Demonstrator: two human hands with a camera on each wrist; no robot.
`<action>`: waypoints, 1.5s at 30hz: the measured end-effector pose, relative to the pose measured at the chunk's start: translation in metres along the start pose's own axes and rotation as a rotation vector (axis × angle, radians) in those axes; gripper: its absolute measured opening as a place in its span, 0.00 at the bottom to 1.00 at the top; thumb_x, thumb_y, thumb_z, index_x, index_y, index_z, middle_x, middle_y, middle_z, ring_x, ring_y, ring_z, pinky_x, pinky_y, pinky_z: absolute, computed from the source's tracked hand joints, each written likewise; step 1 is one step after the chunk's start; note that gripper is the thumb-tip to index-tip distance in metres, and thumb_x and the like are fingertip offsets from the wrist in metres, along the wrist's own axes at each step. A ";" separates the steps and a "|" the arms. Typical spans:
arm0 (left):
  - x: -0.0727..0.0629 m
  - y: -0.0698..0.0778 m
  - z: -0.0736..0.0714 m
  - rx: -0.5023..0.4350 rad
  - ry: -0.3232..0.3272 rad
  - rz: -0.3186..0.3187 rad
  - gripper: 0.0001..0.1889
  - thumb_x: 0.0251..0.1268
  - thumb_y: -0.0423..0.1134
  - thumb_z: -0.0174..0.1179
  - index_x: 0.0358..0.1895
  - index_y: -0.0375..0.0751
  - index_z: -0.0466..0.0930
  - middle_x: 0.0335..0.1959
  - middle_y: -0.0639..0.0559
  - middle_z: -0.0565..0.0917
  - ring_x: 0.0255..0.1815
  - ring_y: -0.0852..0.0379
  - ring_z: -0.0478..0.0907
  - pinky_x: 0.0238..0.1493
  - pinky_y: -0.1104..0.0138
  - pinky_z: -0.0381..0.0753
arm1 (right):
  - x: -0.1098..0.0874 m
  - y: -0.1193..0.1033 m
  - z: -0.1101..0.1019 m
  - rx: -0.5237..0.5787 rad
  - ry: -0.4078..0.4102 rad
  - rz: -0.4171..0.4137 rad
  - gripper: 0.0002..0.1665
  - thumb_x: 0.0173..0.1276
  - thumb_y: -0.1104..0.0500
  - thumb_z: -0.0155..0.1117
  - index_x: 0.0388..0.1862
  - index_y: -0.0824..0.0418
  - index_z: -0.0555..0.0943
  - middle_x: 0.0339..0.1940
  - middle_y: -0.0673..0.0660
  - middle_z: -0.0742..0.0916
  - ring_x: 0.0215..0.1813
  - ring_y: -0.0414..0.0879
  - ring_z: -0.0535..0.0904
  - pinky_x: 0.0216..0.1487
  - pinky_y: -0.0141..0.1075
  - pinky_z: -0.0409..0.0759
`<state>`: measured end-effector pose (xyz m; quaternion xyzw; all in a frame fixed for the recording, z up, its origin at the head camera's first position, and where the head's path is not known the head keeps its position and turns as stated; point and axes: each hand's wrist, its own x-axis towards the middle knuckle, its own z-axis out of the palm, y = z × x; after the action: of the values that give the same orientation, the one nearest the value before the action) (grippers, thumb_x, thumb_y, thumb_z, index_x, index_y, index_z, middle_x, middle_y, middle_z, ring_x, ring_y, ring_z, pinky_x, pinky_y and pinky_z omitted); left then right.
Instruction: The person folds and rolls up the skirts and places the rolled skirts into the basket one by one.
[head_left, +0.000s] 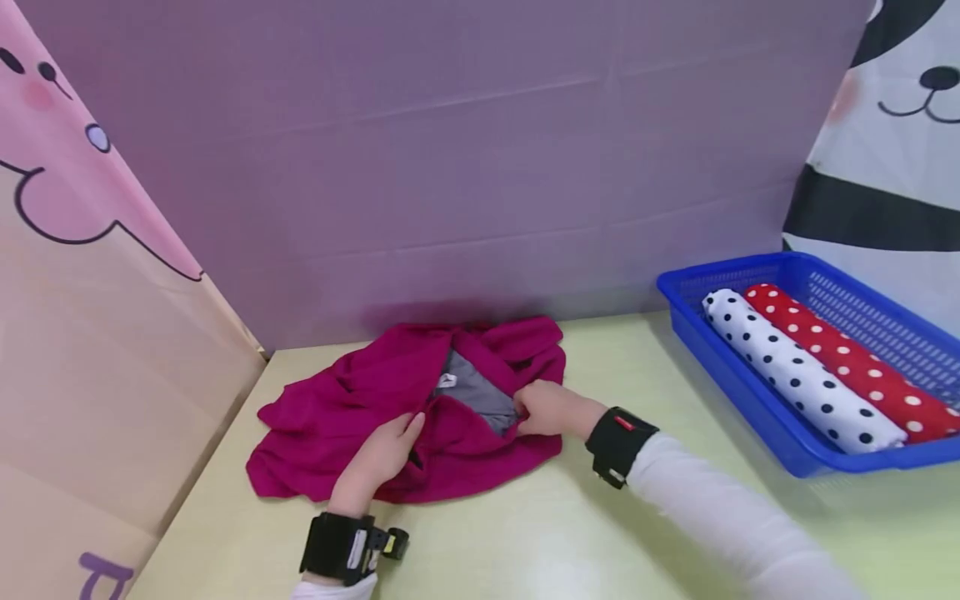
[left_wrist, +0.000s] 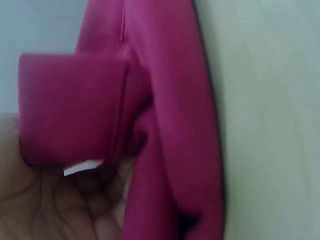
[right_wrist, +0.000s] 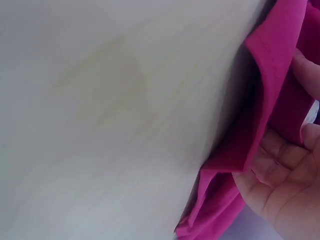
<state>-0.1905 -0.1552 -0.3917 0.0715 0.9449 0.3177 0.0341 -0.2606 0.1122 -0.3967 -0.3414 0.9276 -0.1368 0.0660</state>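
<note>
A crumpled magenta garment [head_left: 337,417] lies on the table, its opening showing a grey inside [head_left: 480,392] and a small white label [head_left: 447,381]. At the opening's near left edge, my left hand [head_left: 386,450] pinches the cloth. In the left wrist view a folded band of the garment [left_wrist: 75,107] lies between thumb and fingers, with the palm below it. My right hand [head_left: 546,408] grips the right end of the opening. The right wrist view shows the fingers of that hand [right_wrist: 280,175] curled in the magenta folds [right_wrist: 272,55].
On the right stands a blue plastic basket [head_left: 738,396] holding a rolled white cloth with black dots [head_left: 802,375] and a rolled red cloth with white dots [head_left: 855,362]. A purple-grey sheet [head_left: 480,167] hangs behind the pale table [head_left: 525,542]; printed cloths hang at both sides.
</note>
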 end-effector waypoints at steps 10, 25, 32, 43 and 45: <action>0.001 0.003 0.001 0.061 0.044 0.057 0.14 0.71 0.38 0.49 0.24 0.40 0.74 0.21 0.50 0.73 0.31 0.53 0.75 0.39 0.60 0.74 | -0.039 0.042 -0.026 -0.022 0.021 0.103 0.19 0.57 0.53 0.70 0.16 0.57 0.71 0.13 0.45 0.67 0.19 0.38 0.62 0.25 0.30 0.63; 0.003 0.012 0.008 0.050 0.104 0.023 0.09 0.67 0.36 0.51 0.30 0.41 0.77 0.24 0.52 0.75 0.30 0.55 0.73 0.38 0.61 0.73 | -0.092 0.095 -0.052 -0.189 0.045 0.133 0.12 0.51 0.57 0.70 0.28 0.58 0.75 0.24 0.52 0.79 0.31 0.49 0.77 0.34 0.43 0.75; -0.003 0.033 0.016 0.009 0.220 0.192 0.22 0.63 0.36 0.58 0.60 0.37 0.69 0.46 0.43 0.74 0.44 0.52 0.75 0.47 0.58 0.77 | -0.097 0.085 -0.037 0.018 0.036 0.080 0.27 0.50 0.45 0.72 0.44 0.61 0.82 0.40 0.61 0.76 0.41 0.51 0.75 0.47 0.46 0.76; -0.008 0.056 0.031 -0.093 -0.007 0.243 0.20 0.68 0.44 0.54 0.59 0.37 0.70 0.46 0.46 0.79 0.45 0.53 0.75 0.51 0.55 0.77 | -0.087 0.060 -0.026 0.062 0.141 0.171 0.20 0.55 0.50 0.70 0.41 0.62 0.82 0.39 0.61 0.76 0.38 0.50 0.75 0.43 0.53 0.76; -0.010 0.062 0.037 -0.100 -0.080 0.264 0.26 0.69 0.46 0.54 0.65 0.37 0.65 0.52 0.44 0.77 0.50 0.51 0.75 0.55 0.54 0.75 | -0.088 0.057 -0.026 0.085 0.162 0.166 0.21 0.53 0.50 0.71 0.42 0.61 0.82 0.40 0.61 0.77 0.38 0.50 0.75 0.42 0.54 0.76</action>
<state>-0.1692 -0.0859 -0.3834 0.2059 0.9082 0.3629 0.0329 -0.2346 0.2165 -0.3866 -0.2484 0.9483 -0.1971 0.0162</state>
